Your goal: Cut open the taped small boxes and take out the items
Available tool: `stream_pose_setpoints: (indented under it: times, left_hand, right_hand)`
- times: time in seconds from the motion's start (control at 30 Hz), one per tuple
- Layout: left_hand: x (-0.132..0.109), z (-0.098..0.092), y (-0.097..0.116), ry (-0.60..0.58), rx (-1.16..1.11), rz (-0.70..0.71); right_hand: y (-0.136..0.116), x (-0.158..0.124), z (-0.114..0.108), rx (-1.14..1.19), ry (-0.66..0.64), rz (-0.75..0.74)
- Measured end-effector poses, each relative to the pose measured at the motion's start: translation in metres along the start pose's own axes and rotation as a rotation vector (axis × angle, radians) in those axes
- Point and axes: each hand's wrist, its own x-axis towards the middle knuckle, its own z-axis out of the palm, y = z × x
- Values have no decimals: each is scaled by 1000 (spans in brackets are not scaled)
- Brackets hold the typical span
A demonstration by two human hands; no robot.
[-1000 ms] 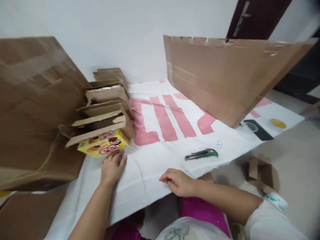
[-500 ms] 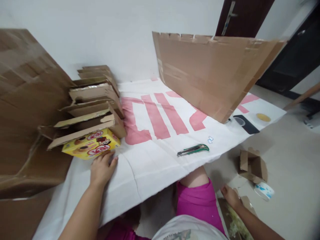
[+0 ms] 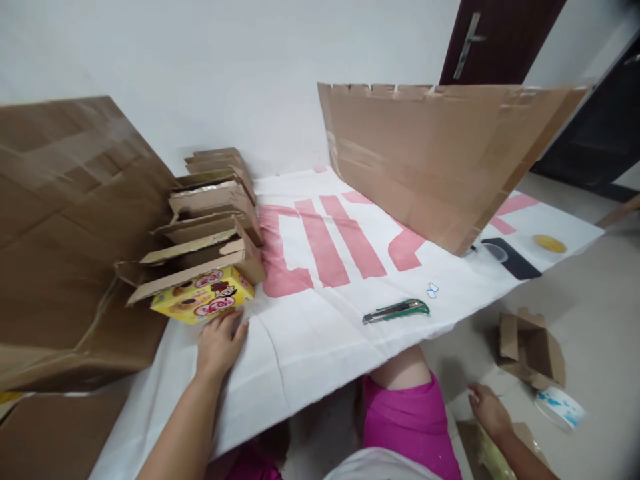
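Note:
My left hand [image 3: 220, 343] lies on the white cloth with its fingers extended, their tips at the lower edge of a yellow printed snack box [image 3: 205, 300]. That box stands at the front of a row of open brown cardboard boxes [image 3: 215, 200]. My right hand [image 3: 490, 408] is off the table's edge, low on the right, with its fingers curled together. Whatever it may hold is too small to make out. Below it is an open carton [image 3: 470, 440] with pale yellowish material, partly hidden by my forearm. A green utility knife [image 3: 397, 311] lies on the cloth between my hands.
A large cardboard sheet [image 3: 430, 153] stands upright on the table, and a big carton [image 3: 75, 233] fills the left. A phone-like black slab [image 3: 515, 260] and a yellow tape roll [image 3: 549, 243] lie at right. On the floor are a small box [image 3: 533, 350] and a blue-and-white roll [image 3: 560, 405].
The view has shifted, so everything appears farther right and a little lower. My left hand keeps its place at the snack box; my right hand stays low beside the table with its fingers curled.

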Motion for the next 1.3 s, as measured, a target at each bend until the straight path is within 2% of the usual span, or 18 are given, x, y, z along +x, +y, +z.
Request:
stream_pose_setpoints:
  times: [0.1,0.2,0.3,0.4,0.47,0.6,0.77,1.0,1.13,1.3]
  left_hand:
    - [0,0,0,-2,6,-4]
    - [1,-2,1,-22,7,-27]
    - [1,-4,2,-38,-12,-43]
    - [0,-4,2,-30,-37,-34]
    - [0,-4,1,-25,-48,-30]
    - [0,-1,-2,-10,-66,-36]
    - [0,1,-4,-7,-64,-53]
    - [1,0,-4,-11,-70,-44]
    - [0,0,-3,-16,-82,-63]
    - [-1,3,-5,25,-134,-69]
  right_hand:
    - [-18,49,-29,39,218,2]
    - [-54,99,-62,68,343,-118]
    - [-100,139,-82,82,277,-354]
    - [-136,168,-86,69,139,-551]
    - [-149,179,-86,55,54,-622]
    - [-149,186,-89,36,-47,-627]
    - [-140,180,-95,52,-64,-476]
    - [-152,178,-89,66,-203,-402]
    - [-156,180,-87,80,-212,-373]
    - [-156,179,-89,144,-154,-349]
